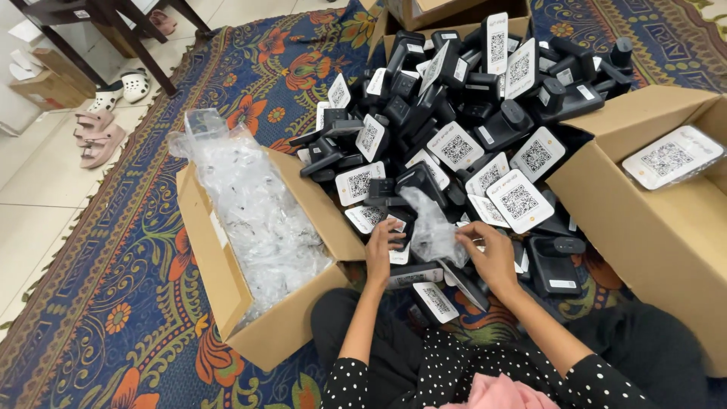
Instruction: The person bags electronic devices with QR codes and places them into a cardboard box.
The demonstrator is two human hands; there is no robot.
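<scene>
While we sit on the patterned rug [129, 303], both our hands work at the near edge of a heap of black devices [454, 113], each bearing a white square code card. Our left hand [381, 254] rests on one black device [399, 227] at the front of the heap, fingers curled down over its top and pressed together. Our right hand [492, 257] is just beside it, thumb and fingertips pinching the lower edge of a crumpled clear plastic bag [430, 223] that stands up between the two hands and lies against the heap. We cannot tell whether the bag is wrapped round the device or only lies beside it.

To our left stands an open cardboard box [227, 303] filled with clear plastic wrappers [254, 212], touching the heap at its right flap. To our right a second open cardboard box [644, 227] holds one white code card [670, 157]. A third box [424, 11] sits beyond the heap. Sandals [98, 136] lie on the tiled floor, top left.
</scene>
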